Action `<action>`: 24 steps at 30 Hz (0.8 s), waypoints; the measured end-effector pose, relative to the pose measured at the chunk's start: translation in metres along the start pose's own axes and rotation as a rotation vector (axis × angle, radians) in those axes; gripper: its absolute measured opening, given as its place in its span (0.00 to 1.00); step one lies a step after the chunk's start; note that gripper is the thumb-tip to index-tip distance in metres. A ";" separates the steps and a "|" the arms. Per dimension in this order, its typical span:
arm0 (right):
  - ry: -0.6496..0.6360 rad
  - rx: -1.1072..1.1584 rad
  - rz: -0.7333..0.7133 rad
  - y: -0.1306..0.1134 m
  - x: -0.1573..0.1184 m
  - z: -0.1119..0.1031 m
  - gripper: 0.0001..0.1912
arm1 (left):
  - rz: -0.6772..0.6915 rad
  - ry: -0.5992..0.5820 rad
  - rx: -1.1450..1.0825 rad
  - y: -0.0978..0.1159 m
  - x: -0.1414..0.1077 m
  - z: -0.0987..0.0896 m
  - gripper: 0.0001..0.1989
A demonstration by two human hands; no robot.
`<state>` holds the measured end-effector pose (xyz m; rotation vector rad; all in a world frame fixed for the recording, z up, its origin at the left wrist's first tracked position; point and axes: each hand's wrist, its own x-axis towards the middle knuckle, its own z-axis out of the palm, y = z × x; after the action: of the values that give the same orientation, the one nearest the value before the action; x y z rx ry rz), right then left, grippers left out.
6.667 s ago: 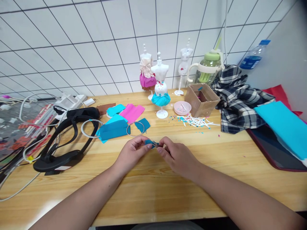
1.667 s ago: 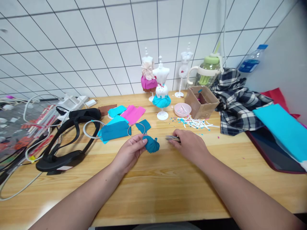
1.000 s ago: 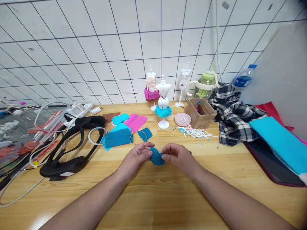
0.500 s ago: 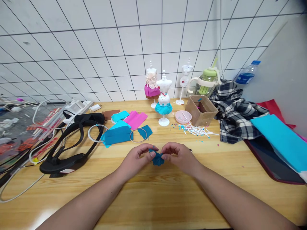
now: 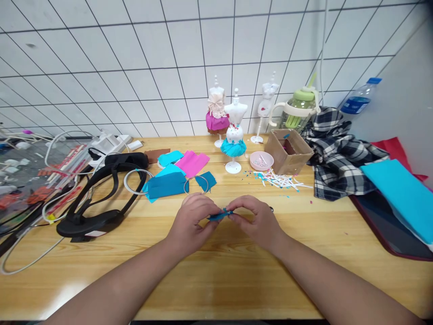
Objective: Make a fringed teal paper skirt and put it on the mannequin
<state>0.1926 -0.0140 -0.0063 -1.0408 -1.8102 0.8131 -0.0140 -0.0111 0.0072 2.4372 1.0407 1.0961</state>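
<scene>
A small dark teal piece of crepe paper (image 5: 219, 216) is pinched between both hands above the front middle of the table. My left hand (image 5: 191, 223) is closed on its left end, thumb below and fingers above. My right hand (image 5: 259, 221) pinches the right end between thumb and fingertips. The paper looks gathered and is seen nearly edge-on. Beyond the hands stands a white miniature dress form (image 5: 236, 113) wearing a turquoise ruffled skirt (image 5: 233, 147). Larger dark teal paper (image 5: 167, 185) and a small teal scrap (image 5: 206, 181) lie past my left hand.
Two other dress forms, one in a pink skirt (image 5: 216, 122), stand at the wall. A pink dish (image 5: 261, 160), cardboard box (image 5: 289, 152), paper strips (image 5: 282, 179) and plaid cloth (image 5: 341, 158) are on the right. A black headset (image 5: 98, 223) and cables occupy the left.
The teal paper was fanned out downward between the hands and is now turned nearly edge-on. My left fingers have come over its top. The view has shifted slightly.
</scene>
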 end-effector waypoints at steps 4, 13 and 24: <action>0.039 -0.126 -0.158 0.002 -0.001 0.001 0.05 | 0.001 0.010 0.052 0.004 0.000 -0.003 0.15; -0.032 -0.024 0.005 -0.003 -0.002 0.000 0.01 | -0.237 -0.052 -0.154 0.008 0.003 -0.003 0.07; -0.199 0.464 0.464 0.003 0.006 -0.002 0.11 | -0.517 0.014 -0.248 -0.015 0.004 0.000 0.26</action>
<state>0.1942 -0.0070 -0.0059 -1.1045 -1.4386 1.5795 -0.0195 0.0023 0.0020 1.8231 1.3460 0.9899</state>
